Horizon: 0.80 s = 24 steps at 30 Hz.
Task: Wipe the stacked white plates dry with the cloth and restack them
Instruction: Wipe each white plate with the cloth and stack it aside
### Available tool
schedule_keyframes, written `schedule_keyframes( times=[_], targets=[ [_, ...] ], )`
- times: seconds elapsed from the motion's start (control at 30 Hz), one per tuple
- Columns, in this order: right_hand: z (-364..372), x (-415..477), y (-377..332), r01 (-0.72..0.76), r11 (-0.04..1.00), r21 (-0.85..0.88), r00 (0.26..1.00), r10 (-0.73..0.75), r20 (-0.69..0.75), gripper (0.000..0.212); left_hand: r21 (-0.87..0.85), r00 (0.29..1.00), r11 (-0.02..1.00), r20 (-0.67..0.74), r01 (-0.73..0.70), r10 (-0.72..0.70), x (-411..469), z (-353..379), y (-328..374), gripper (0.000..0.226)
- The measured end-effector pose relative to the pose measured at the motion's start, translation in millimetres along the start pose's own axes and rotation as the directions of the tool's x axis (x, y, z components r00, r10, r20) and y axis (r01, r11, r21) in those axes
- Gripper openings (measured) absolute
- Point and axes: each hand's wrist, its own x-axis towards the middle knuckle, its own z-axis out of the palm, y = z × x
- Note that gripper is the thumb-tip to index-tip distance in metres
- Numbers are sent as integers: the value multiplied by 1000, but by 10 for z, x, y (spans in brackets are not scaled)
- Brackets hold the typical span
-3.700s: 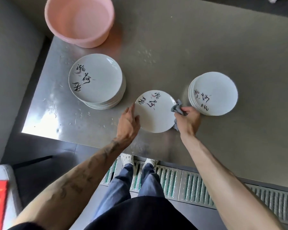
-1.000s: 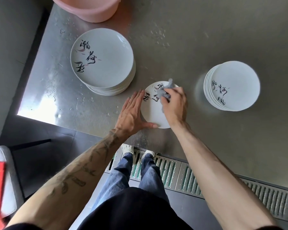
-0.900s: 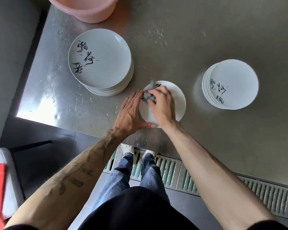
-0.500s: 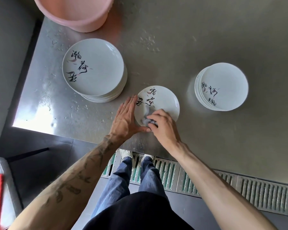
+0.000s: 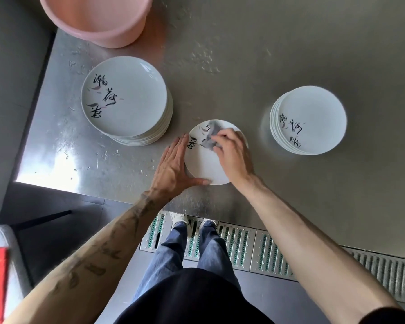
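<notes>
The right hand (image 5: 234, 157) bunches the grey cloth (image 5: 210, 137) in curled fingers, now swept from the near rim to the far, inked side of the single plate (image 5: 206, 167). The left hand (image 5: 173, 167), fingers straight, braces its rim on the steel bench (image 5: 243, 66). Wiping looks unfinished; the plate stacks wait at left (image 5: 124, 99) and right (image 5: 313, 118).

Black brush-script Chinese characters, too cursive to read, mark the upper-left white plate stack (image 5: 136, 99), the right white plate stack (image 5: 318, 113) and the single white plate at centre (image 5: 204, 164).
</notes>
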Motion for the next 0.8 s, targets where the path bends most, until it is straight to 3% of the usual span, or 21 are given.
schedule_keyframes(
  times=[0.17, 0.3, 0.43, 0.57, 0.8],
  targets=[
    [-50, -97, 98, -184, 973, -136, 978, 168, -123, 29, 5, 1000, 1000, 24, 3, -3, -20, -22, 36, 146],
    [-29, 55, 11, -244, 969, 39, 961, 247, -125, 29, 2, 999, 1000, 40, 14, -15, -1, -25, 67, 147],
    [75, 166, -250, -74, 994, 81, 997, 72, 24, 28, 19, 999, 1000, 30, 15, -15, 5, -23, 49, 146],
    [151, -241, -337, 61, 988, 142, 977, -88, 195, 32, 53, 1000, 998, 13, -19, 18, 2, 5, 8, 141],
    [41, -518, -61, -40, 998, 55, 989, 31, 143, 29, 32, 999, 999, 38, 28, -29, 6, 12, 42, 150]
  ],
)
